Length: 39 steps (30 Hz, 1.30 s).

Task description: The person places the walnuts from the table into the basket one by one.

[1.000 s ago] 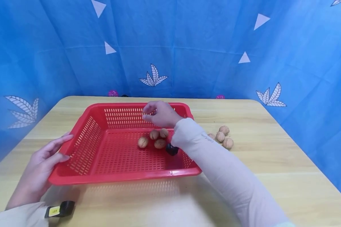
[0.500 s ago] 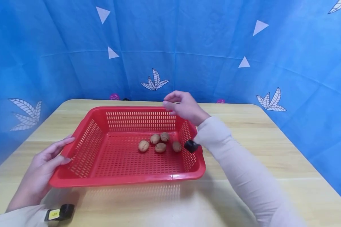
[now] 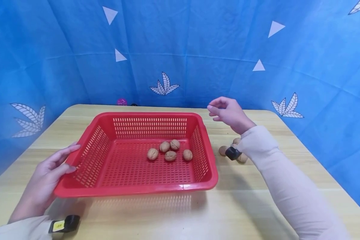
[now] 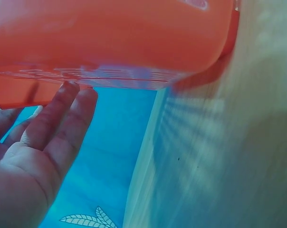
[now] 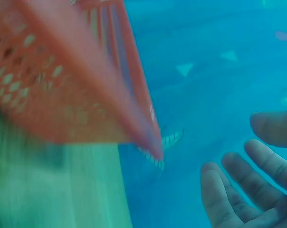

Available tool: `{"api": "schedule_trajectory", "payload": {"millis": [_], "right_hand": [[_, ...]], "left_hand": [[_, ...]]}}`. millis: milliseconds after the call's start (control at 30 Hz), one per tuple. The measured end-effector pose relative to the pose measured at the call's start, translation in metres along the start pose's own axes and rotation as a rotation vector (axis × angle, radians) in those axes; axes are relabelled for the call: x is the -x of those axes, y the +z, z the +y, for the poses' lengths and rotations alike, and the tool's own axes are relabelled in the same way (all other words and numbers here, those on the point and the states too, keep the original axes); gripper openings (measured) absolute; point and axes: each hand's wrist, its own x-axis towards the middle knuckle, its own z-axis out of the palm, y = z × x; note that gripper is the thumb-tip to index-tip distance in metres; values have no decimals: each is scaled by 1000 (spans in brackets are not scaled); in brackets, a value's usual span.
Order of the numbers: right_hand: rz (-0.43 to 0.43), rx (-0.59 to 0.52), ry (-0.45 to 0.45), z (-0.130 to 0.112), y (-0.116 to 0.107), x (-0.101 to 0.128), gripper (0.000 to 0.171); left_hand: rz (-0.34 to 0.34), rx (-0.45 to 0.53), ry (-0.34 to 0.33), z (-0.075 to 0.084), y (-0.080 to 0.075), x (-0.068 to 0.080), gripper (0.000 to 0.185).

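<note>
- The left hand (image 3: pixel 46 173) rests with straight fingers against the left end of the red basket (image 3: pixel 87 140); it touches the wall near the rim and grips nothing.
- In the left wrist view the fingers (image 4: pixel 62 118) lie flat against the underside edge of the basket (image 4: pixel 110 38).
- The right hand (image 3: pixel 229 113) hangs in the air to the right of the basket, above the table (image 3: pixel 258 200), with the fingers loosely spread and nothing between them.
- The right wrist view is blurred, but it shows the relaxed fingers (image 5: pixel 238 190) apart from each other and the corner of the basket (image 5: pixel 62 85) to the left.
- Five walnuts in the basket (image 3: pixel 170 150) lie on its floor, close together, a little right of the middle.
- A few more walnuts on the table (image 3: pixel 223 150) lie just right of the basket; the right forearm and its black wrist camera (image 3: pixel 233 153) hide part of them, so their number is not clear.
- The basket stands flat on the wooden table, and blue cloth (image 3: pixel 180 50) with white leaves and triangles hangs behind it.
- A second black device with a yellow label (image 3: pixel 64 224) sits at the left wrist.
</note>
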Motion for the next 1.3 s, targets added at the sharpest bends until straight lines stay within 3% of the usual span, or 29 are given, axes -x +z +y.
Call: {"api": "schedule_trajectory", "payload": {"millis": [200,433,733,1033,1300], "right_hand": [[16,41,23,22,-16,6,31],[-23,46,92,51,-29,14,39],[-16,81,116,82,-49,29,39],[14,68,153,103,-66,39,41],[51,150,195,116,-66,39,42]], "left_hand": [[-11,28,8,1,0,-1,53],[-30,54,29,1,1,-2,51],[1,2,-3,1,4,0,54],[16,3,-24,2,4,1,56],[-8,51,8,2,3,0,52]]}}
